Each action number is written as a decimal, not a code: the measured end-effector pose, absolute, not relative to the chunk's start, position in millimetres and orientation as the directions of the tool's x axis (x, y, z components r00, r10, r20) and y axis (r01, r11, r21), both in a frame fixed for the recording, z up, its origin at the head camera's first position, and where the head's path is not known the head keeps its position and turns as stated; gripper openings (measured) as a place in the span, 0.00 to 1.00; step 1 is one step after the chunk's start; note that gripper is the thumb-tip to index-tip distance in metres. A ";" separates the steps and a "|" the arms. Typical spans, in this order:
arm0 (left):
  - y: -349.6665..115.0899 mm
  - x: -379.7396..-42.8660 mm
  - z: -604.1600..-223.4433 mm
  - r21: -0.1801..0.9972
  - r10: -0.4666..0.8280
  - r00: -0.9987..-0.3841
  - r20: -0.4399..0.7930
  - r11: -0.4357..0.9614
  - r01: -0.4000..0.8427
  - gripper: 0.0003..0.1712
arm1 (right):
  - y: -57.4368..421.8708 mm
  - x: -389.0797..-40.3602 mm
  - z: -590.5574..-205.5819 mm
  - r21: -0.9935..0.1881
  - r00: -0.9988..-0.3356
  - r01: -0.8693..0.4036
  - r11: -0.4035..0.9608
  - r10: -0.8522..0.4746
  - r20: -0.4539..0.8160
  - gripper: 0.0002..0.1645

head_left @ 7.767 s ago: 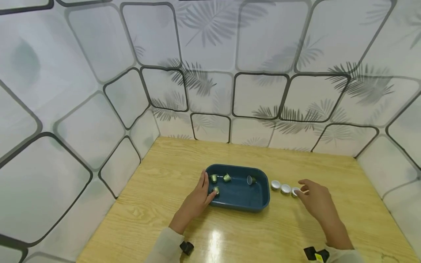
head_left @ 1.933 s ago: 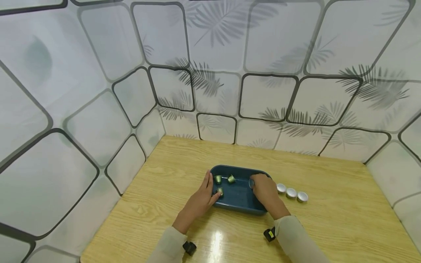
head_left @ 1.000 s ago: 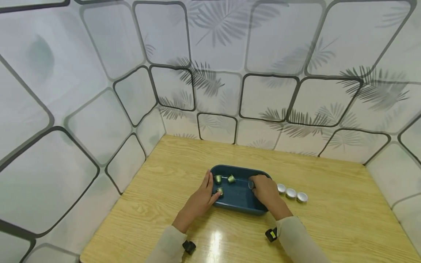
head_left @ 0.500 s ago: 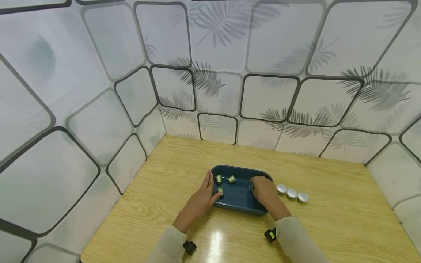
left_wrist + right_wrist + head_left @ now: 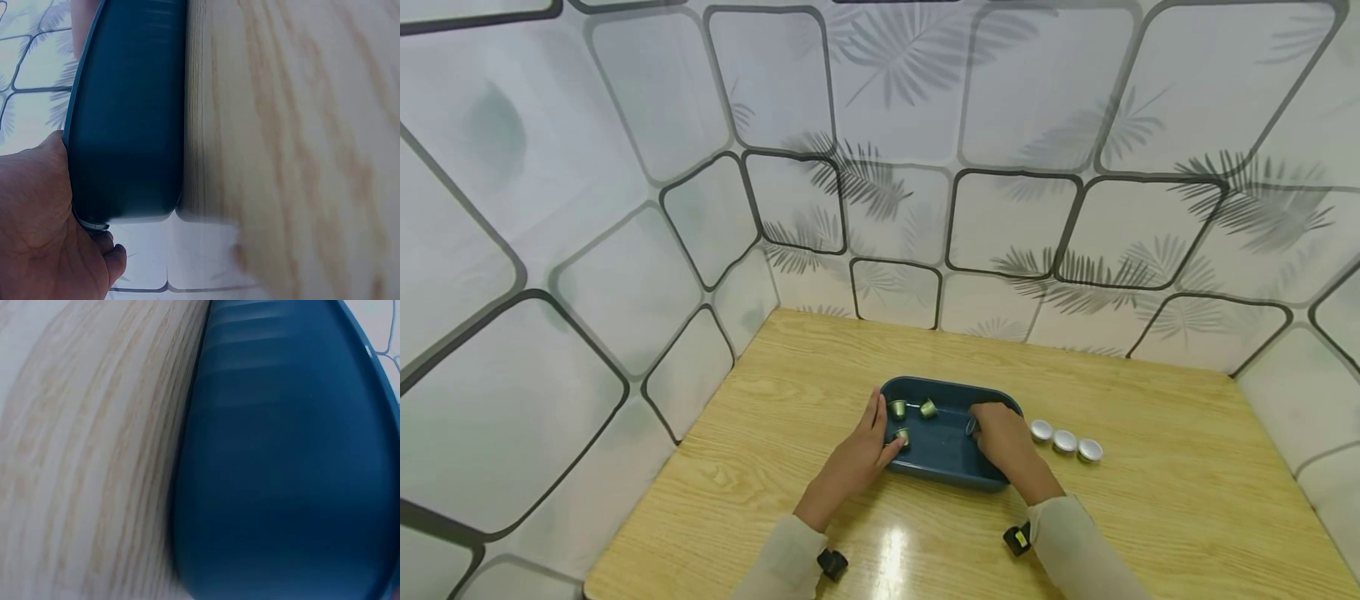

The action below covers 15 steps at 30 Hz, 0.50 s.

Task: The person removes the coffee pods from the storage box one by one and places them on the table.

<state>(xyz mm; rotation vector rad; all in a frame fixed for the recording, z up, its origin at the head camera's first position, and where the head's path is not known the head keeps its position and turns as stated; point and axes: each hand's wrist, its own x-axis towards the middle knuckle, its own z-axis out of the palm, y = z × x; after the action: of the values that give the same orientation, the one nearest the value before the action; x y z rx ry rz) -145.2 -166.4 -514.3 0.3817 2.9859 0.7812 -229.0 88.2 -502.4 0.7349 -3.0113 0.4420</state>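
Note:
A dark blue tray [image 5: 936,460] sits on the wooden table, its outer wall [image 5: 128,119] filling much of the left wrist view. At its left end my left hand [image 5: 852,463] grips the wall, thumb over the rim and fingers along the outside. Three green coffee capsules lie inside near that hand: one at the back corner [image 5: 898,408], one beside it [image 5: 928,408], and one by the thumb [image 5: 902,437]. My right hand [image 5: 1006,435] reaches into the right end, fingers curled, pinching another coffee capsule [image 5: 972,426], mostly covered by the hand.
Just right of the tray, three capsules stand in a row with white tops up: a near one [image 5: 1041,430], a middle one [image 5: 1064,442] and an outer one [image 5: 1090,451]. Patterned cloth walls [image 5: 985,304] border the table [image 5: 1187,500] behind and at both sides.
My right hand has moved left from the outermost capsule of the row into the tray, where it now holds a capsule. That capsule has turned slightly in the last seconds. The left hand keeps its place.

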 end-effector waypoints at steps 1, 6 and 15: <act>-166.3 -145.4 -514.6 0.488 0.241 -0.970 0.033 0.843 0.226 0.48 | 88.6 -228.5 -501.8 -0.273 -0.891 -0.450 0.850 -0.447 0.078 0.19; -165.7 -145.7 -514.2 0.490 0.234 -0.972 0.029 0.844 0.218 0.48 | 91.2 -224.4 -497.1 -0.293 -0.891 -0.452 0.843 -0.441 0.105 0.22; -164.9 -144.9 -512.5 0.490 0.237 -0.971 0.031 0.843 0.222 0.47 | 98.4 -216.8 -493.7 -0.373 -0.887 -0.461 0.805 -0.431 0.166 0.25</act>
<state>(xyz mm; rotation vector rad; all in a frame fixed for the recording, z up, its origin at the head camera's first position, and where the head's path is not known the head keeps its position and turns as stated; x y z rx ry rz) -144.9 -164.9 -512.5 0.3720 2.9864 0.7876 -216.8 98.4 -493.7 0.7221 -2.9147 0.6318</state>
